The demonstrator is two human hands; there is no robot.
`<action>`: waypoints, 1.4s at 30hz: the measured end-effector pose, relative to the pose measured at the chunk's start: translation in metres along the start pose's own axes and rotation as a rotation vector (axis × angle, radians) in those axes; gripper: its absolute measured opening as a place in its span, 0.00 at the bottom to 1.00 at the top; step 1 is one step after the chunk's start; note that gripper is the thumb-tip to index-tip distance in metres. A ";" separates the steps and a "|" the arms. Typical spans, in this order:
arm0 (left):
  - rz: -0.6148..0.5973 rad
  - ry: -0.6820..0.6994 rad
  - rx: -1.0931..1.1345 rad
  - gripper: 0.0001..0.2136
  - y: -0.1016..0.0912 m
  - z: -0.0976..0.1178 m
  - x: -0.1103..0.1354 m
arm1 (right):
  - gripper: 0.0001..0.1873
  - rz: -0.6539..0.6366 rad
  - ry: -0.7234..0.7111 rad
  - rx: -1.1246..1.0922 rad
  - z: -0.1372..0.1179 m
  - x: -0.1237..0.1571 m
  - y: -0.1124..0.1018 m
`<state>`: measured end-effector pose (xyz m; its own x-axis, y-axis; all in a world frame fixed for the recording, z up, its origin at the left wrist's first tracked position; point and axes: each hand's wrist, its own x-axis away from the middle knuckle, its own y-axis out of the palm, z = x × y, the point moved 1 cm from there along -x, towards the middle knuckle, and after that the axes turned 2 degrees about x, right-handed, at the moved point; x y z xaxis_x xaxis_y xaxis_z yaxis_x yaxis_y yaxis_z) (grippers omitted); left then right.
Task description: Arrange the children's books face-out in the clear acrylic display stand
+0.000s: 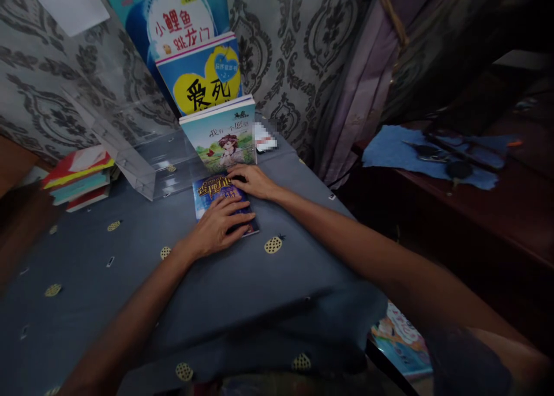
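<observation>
A small dark-blue book lies flat on the grey patterned tablecloth. My left hand rests flat on its lower half, fingers stretched out. My right hand touches the book's top right corner, fingers extended and partly curled. Just behind stands a book with a girl on its cover, then a blue book with a yellow heart and a larger blue book, all leaning against the wall.
A clear plastic case lies at the back left beside a stack of coloured books. A curtain hangs on the right. A dark wooden bench holds a blue cloth. Another book lies below the table edge.
</observation>
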<state>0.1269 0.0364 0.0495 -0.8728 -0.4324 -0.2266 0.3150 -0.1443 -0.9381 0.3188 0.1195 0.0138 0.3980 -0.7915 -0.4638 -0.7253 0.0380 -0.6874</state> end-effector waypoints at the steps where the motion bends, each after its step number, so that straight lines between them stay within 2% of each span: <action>1: 0.001 0.007 -0.004 0.16 -0.001 0.002 0.001 | 0.15 0.000 -0.001 0.002 0.000 0.000 0.000; 7: -0.077 0.041 -0.009 0.17 -0.003 0.016 0.014 | 0.14 0.009 -0.019 0.002 0.001 0.000 0.001; 16: -0.081 0.037 -0.104 0.20 -0.002 0.027 0.030 | 0.15 0.004 0.008 -0.001 -0.001 0.001 0.001; 21: 0.040 0.025 -0.164 0.19 -0.012 0.028 0.074 | 0.15 -0.004 0.011 0.011 -0.002 0.001 0.002; 25: 0.110 -0.079 -0.188 0.21 -0.018 0.027 0.113 | 0.16 -0.008 0.017 0.025 -0.003 0.002 0.002; 28: 0.148 -0.135 -0.202 0.20 -0.019 0.026 0.129 | 0.16 -0.010 0.017 0.058 -0.002 0.001 0.003; 31: 0.191 -0.150 -0.148 0.17 -0.018 0.027 0.127 | 0.17 -0.032 0.028 0.108 -0.005 0.001 0.003; 34: 0.234 -0.201 -0.058 0.11 -0.019 0.027 0.113 | 0.18 -0.078 0.073 0.194 -0.019 0.005 0.004; 38: 0.255 -0.371 -0.002 0.09 -0.019 0.018 0.092 | 0.21 -0.098 0.183 0.338 -0.050 0.019 0.008; 42: 0.266 -0.562 -0.045 0.13 -0.010 -0.007 0.076 | 0.25 -0.124 0.264 0.395 -0.074 0.038 0.013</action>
<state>0.0551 0.0109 0.0400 -0.4329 -0.8525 -0.2930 0.4679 0.0653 -0.8814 0.2826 0.0447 0.0288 0.2747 -0.9305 -0.2424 -0.3924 0.1217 -0.9117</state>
